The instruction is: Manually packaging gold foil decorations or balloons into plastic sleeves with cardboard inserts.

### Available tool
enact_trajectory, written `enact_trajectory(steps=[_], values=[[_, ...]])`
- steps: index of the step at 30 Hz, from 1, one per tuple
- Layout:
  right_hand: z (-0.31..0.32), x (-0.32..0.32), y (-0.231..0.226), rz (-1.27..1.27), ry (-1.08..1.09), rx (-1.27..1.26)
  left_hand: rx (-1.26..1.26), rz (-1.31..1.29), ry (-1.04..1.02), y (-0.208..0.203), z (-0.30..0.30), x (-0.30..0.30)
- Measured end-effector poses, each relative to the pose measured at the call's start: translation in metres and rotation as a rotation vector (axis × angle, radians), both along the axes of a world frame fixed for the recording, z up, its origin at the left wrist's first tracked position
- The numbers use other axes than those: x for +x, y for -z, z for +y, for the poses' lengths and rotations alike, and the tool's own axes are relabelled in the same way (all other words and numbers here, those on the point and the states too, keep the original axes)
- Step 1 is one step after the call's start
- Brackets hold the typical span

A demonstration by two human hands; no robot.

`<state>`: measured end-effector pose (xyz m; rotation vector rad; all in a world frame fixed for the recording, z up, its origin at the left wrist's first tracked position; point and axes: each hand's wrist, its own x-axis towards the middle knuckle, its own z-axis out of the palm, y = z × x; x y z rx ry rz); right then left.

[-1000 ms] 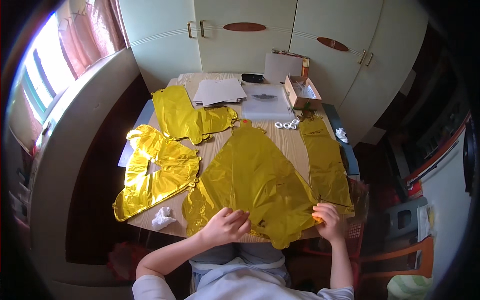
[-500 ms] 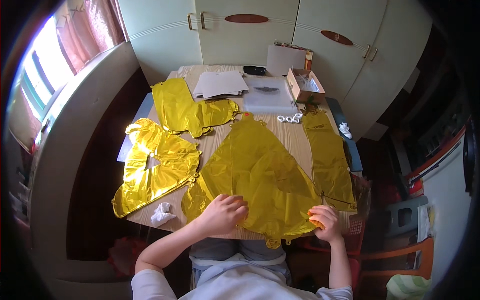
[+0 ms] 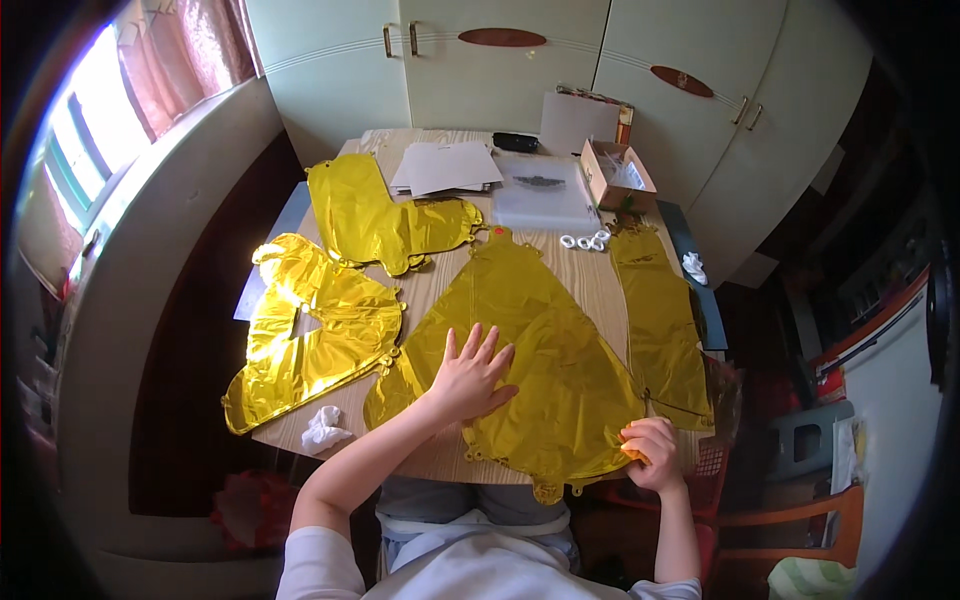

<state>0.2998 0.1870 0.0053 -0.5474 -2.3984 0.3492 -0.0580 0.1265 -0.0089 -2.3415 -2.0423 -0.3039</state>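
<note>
Table edge [image 3: 440, 468], overhanging gold foil balloon [image 3: 540, 340]

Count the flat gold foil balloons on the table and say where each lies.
4: big one under the left hand, one at the left edge, one behind it, one along the right.

You look steeply down from head height onto the wooden table [image 3: 590, 290], cabinets [image 3: 500, 60] at the far end, your forearms entering from below.
</note>
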Motion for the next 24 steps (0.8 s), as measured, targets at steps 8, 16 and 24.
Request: enact_trajectory(steps=[8, 16, 24], values=[[0.007, 0.003, -0.009, 0.078, -0.107, -0.201, 0.009, -0.029, 0.032, 0.003, 0.0, -0.009], [0.04, -0.034, -0.028, -0.165, 0.158, -0.074, 0.004, -0.057, 0.07, 0.006, -0.001, -0.01], [0.129, -0.153, -0.033, -0.597, 0.199, -0.139, -0.045, -0.031, 0.053, 0.003, 0.001, -0.008]])
